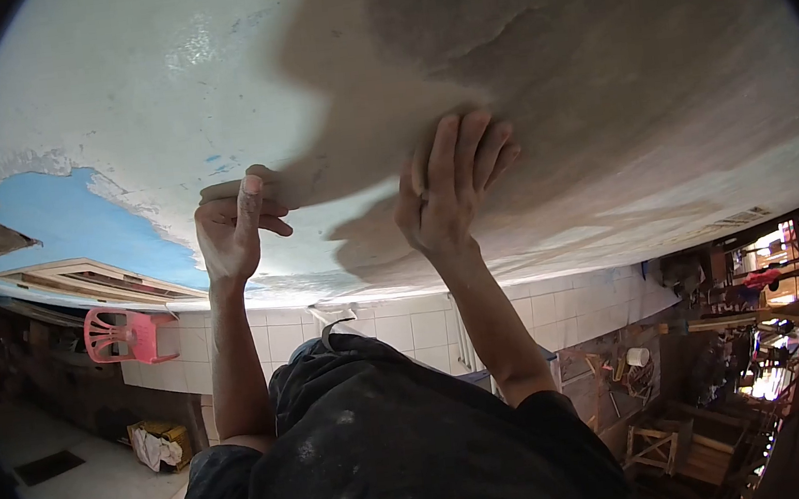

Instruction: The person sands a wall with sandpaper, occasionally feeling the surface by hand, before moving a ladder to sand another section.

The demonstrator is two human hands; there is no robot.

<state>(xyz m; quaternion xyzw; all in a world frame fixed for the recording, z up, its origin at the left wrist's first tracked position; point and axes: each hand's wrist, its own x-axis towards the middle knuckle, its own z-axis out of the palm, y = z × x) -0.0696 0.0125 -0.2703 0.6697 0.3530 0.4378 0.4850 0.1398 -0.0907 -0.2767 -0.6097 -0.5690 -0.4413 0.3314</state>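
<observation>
In front of me is a wall (237, 91) with a patchy whitish-grey coating, its right part in shadow. My left hand (227, 233) is at the wall, thumb up and dusted white, the other fingers loosely bent and apart; nothing shows in it. Further right, my right hand (446, 186) presses against the coated surface with its fingers close together and bent at the tips. Its palm side faces the wall, so anything beneath it is hidden. On the left, a bare blue patch (123, 210) borders the coating along a ragged edge.
A framed opening (101, 279) is set in the wall at left. Below stand a pink plastic chair (131, 336) and a yellow crate (162, 445) with white material. White tiles (283, 343) run under the coating. Wooden furniture (702, 442) is at lower right.
</observation>
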